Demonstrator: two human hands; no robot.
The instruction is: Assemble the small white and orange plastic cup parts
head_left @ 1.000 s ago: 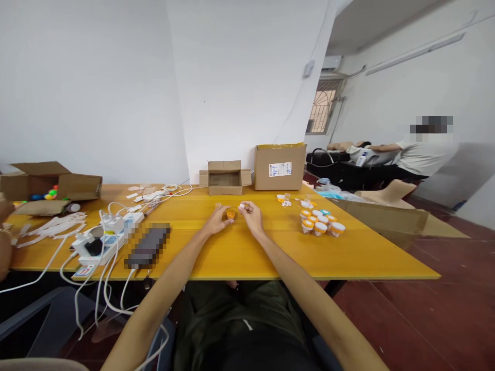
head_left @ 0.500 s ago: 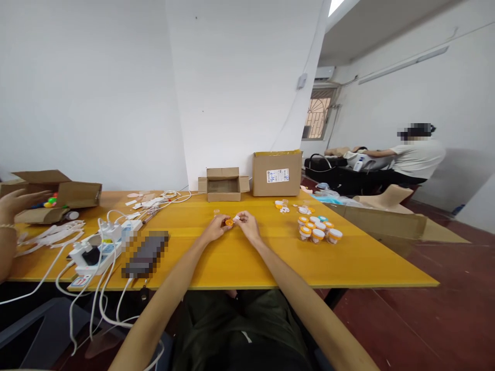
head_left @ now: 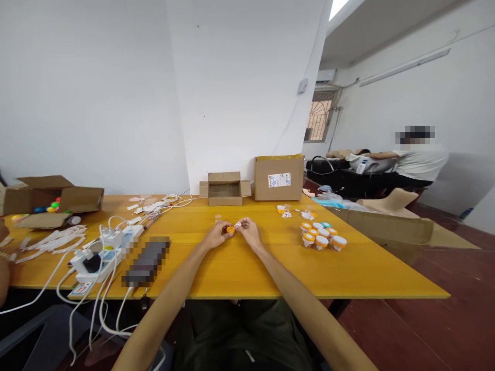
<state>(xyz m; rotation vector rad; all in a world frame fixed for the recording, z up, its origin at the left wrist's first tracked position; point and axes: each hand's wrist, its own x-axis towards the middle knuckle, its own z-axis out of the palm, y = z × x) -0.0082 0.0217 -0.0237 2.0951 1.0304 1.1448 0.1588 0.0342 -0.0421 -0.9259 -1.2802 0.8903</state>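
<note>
My left hand (head_left: 216, 236) is closed on a small orange lid (head_left: 231, 230) above the middle of the table. Just beside it, my right hand (head_left: 249, 234) pinches a small white disc with dark spots or holes (head_left: 238, 225), close to the lid's edge. Behind my left hand stands a small clear cup (head_left: 218, 217). To the right is a cluster of several clear jars (head_left: 320, 242) with orange, white and teal lids. Loose orange and white lid parts (head_left: 308, 215) lie behind that cluster.
An open carton (head_left: 225, 200) and a taped cardboard box (head_left: 278, 178) stand at the back. A power strip (head_left: 104, 259) with cables and a dark blurred device (head_left: 147, 261) lie left. Another person's arm (head_left: 3, 263) shows at the far left, near a box of coloured balls (head_left: 42, 220).
The view has tilted up slightly. My hands keep the lid and white disc close together. At the far left, the other person's hand has moved away from the box of balls.
</note>
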